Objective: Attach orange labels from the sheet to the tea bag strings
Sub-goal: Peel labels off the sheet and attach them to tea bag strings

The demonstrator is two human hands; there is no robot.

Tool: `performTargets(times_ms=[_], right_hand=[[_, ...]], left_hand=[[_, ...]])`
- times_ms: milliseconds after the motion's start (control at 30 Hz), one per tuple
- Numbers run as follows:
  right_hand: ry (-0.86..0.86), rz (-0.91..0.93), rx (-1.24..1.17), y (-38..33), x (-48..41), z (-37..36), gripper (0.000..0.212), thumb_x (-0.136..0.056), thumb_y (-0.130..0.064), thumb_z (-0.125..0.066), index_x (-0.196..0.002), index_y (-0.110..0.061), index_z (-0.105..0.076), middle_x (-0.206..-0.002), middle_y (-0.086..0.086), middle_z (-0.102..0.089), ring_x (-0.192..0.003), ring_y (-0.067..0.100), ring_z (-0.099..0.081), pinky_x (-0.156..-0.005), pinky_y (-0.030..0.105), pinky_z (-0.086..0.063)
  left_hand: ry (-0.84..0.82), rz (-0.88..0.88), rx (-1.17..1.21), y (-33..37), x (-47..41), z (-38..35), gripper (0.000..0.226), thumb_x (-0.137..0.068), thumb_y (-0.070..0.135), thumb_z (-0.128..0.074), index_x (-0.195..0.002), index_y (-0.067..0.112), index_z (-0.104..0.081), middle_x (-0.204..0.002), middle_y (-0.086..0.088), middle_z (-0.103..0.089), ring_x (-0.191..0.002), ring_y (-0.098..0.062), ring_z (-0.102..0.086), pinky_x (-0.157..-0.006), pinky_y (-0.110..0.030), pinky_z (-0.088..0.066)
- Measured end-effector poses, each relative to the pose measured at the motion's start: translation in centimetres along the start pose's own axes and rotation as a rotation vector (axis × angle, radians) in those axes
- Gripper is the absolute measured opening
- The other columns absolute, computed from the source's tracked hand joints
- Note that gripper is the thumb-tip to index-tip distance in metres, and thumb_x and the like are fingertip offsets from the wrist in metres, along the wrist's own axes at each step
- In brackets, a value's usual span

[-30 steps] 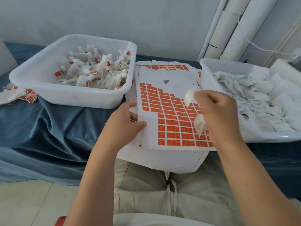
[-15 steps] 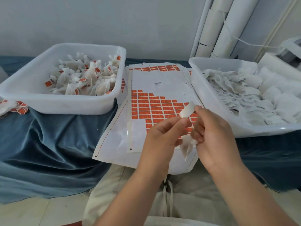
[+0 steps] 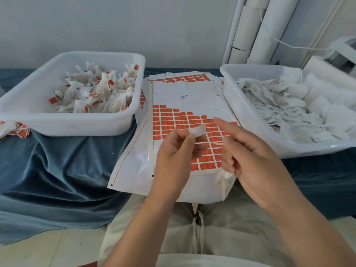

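The left hand (image 3: 173,153) is off the sheet (image 3: 192,89) and now pinches the small white tab (image 3: 199,130) between thumb and forefinger, holding it up over the orange labels (image 3: 179,118). A second ago the right hand (image 3: 252,158) held that tab and the left hand rested on the sheet's edge. Half a second ago the two hands met over the tab. They have since drawn a little apart, so the tab has passed from right to left.

The string (image 3: 204,143) runs nearly level between the hands and looks fairly taut. The right index finger (image 3: 223,123) is now stretched out straight, while the lower fingers curl round the tea bag (image 3: 223,180), which hangs below the hand in front of the sheet's near edge.

The tab shows only white. It may be a peeled label seen from its pale back, or the string's own end piece; the view does not settle which.

The handover seems to free the right hand's fingertips, and the stretched string is laid open for a label. I judge this bag not yet done, since no orange shows on it.

The left bin (image 3: 77,124) holds bags with orange labels, and the right bin (image 3: 250,128) holds plain white ones.
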State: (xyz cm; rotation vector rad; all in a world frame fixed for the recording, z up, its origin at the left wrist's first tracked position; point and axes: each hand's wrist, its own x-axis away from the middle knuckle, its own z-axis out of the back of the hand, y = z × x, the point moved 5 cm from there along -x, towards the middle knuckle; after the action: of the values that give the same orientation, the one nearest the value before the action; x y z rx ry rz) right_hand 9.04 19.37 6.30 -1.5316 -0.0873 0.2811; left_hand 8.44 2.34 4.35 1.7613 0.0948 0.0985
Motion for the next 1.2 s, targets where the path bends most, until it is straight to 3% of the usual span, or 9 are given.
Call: performTargets(times_ms=[100,200,367,433,533,633,700,933,1200], right_hand=[[-0.003,0.064,0.015,-0.6,0.4,-1.2,0.045,-0.095,-0.042,-0.063,-0.14,-0.05,-0.063,-0.08,-0.004,-0.062,-0.069,0.01,-0.055,-0.068,0.019,-0.051],[0.023,0.123,0.063,-1.1,0.8,-2.5,0.045,-0.093,-0.041,-0.069,-0.137,-0.051,-0.064,-0.09,-0.001,-0.077,-0.083,0.01,-0.073,-0.079,0.022,-0.059],[0.103,0.222,0.329,-3.1,1.4,-1.9,0.044,-0.101,-0.034,-0.07,-0.139,-0.053,-0.059,-0.096,-0.015,-0.08,-0.093,0.005,-0.075,-0.085,0.013,-0.054],[0.156,0.266,0.44,-3.7,1.5,-1.4,0.043,-0.101,-0.035,-0.067,-0.139,-0.052,-0.058,-0.098,-0.023,-0.078,-0.092,0.001,-0.074,-0.086,0.011,-0.052],[0.229,0.268,0.455,-3.4,1.4,-0.8,0.035,-0.105,-0.032,-0.064,-0.139,-0.039,-0.064,-0.098,-0.019,-0.077,-0.105,0.005,-0.072,-0.095,0.019,-0.053],[0.252,0.265,0.436,-3.0,1.2,-0.9,0.031,-0.105,-0.03,-0.062,-0.135,-0.039,-0.064,-0.097,-0.015,-0.076,-0.102,0.01,-0.074,-0.1,0.035,-0.055],[0.255,0.267,0.44,-2.8,1.1,-1.0,0.032,-0.106,-0.029,-0.062,-0.133,-0.044,-0.062,-0.099,-0.015,-0.076,-0.1,0.012,-0.075,-0.098,0.039,-0.057],[0.301,0.335,0.469,-2.4,1.1,-0.9,0.034,-0.106,-0.024,-0.063,-0.135,-0.04,-0.062,-0.101,-0.016,-0.077,-0.097,0.008,-0.075,-0.086,0.021,-0.057],[0.37,0.361,0.546,-2.0,1.1,-0.5,0.032,-0.106,-0.026,-0.063,-0.137,-0.031,-0.065,-0.104,-0.013,-0.077,-0.098,0.009,-0.075,-0.084,0.031,-0.062]], left_hand=[[-0.118,0.038,0.057,-0.5,0.4,-1.2,0.016,-0.111,0.018,-0.048,-0.102,0.007,-0.056,-0.095,-0.002,-0.079,-0.088,-0.019,-0.076,-0.08,-0.029,-0.061],[-0.154,0.102,0.036,-1.3,1.2,-2.1,0.02,-0.104,0.03,-0.051,-0.102,0.01,-0.056,-0.082,-0.003,-0.066,-0.077,-0.016,-0.063,-0.072,-0.031,-0.054],[-0.177,0.126,-0.046,-1.2,1.4,-2.3,0.023,-0.109,0.032,-0.047,-0.107,0.012,-0.059,-0.084,-0.01,-0.068,-0.074,-0.011,-0.064,-0.066,-0.024,-0.055],[-0.236,0.095,-0.071,-0.9,1.3,-2.3,0.022,-0.111,0.032,-0.044,-0.107,0.015,-0.058,-0.081,-0.003,-0.072,-0.067,-0.012,-0.066,-0.065,-0.023,-0.057],[-0.285,0.033,-0.116,-0.6,1.4,-2.5,0.02,-0.111,0.028,-0.041,-0.101,0.018,-0.054,-0.076,-0.001,-0.07,-0.064,-0.014,-0.063,-0.061,-0.028,-0.058],[-0.25,-0.09,-0.215,-0.6,1.4,-2.4,0.02,-0.104,0.03,-0.039,-0.091,0.025,-0.054,-0.07,0.002,-0.064,-0.064,-0.014,-0.061,-0.058,-0.027,-0.054],[-0.24,-0.151,-0.26,-0.4,1.4,-2.3,0.02,-0.101,0.032,-0.037,-0.092,0.026,-0.054,-0.07,0.006,-0.062,-0.064,-0.014,-0.06,-0.056,-0.023,-0.051],[-0.248,-0.208,-0.323,-0.3,1.3,-2.0,0.022,-0.108,0.026,-0.041,-0.09,0.031,-0.053,-0.068,0.009,-0.06,-0.062,-0.014,-0.06,-0.053,-0.02,-0.047],[-0.284,-0.2,-0.315,-0.3,1.3,-2.4,0.02,-0.098,0.031,-0.038,-0.094,0.022,-0.055,-0.072,0.012,-0.061,-0.064,-0.014,-0.059,-0.06,-0.027,-0.051]])
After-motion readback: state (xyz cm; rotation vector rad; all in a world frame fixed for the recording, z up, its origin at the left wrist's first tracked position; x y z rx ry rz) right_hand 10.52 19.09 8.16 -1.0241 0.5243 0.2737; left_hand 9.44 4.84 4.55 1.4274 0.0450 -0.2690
